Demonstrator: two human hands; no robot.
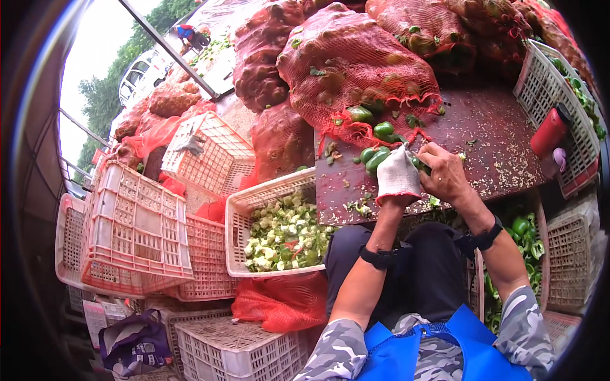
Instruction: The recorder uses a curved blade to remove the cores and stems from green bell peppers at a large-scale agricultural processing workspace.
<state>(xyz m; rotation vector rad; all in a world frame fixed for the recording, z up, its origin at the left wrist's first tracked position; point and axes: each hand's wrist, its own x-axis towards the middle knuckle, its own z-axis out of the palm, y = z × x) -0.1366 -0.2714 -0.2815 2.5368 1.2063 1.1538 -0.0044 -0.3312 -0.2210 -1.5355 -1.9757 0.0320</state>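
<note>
My left hand (399,173), in a white knit glove with a red cuff edge, is closed around a green pepper over the dark red board (495,149). Close against it my right hand (443,171), bare, has its fingers curled and pinched by the green of the pepper; what they grip is hidden. Other green peppers (375,159) lie at the glove's far left side. Farther back, more peppers (384,130) rest at the torn mouth of a red mesh sack (356,63). Pale seeds and green scraps are scattered over the board.
A white crate (238,254) of pepper cores stands left of my knees. At my right is a crate with cut peppers (524,232). A red flask (551,130) stands beside another crate (534,82). Stacked crates (136,222) fill the left; full mesh sacks (260,57) line the back.
</note>
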